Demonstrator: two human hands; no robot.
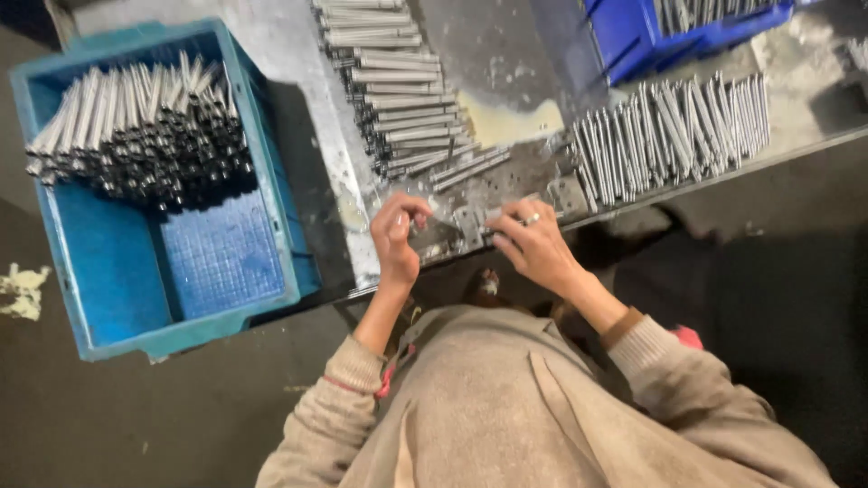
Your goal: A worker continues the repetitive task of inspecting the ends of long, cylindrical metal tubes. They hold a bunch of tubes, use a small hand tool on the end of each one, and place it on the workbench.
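While we look down from the head view, our left hand point(395, 239) and right hand point(533, 242) meet at the grey metal bench edge point(362, 262). A thin silver metal rod point(470, 224) lies crosswise between them, fingers of both pinching its ends, wrists bent inward.

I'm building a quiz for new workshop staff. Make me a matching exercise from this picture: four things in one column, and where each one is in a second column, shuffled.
Things:
1. light blue plastic crate
2. dark blue plastic bin
3. fanned row of thin metal rods
4. left hand

Places:
A. top of the picture, on the far side of the metal table
B. on the table's right part, near its front edge
C. left of the table, holding a stack of rods
D. at the table's front edge, facing the right hand

Pairs: 1-C, 2-A, 3-B, 4-D
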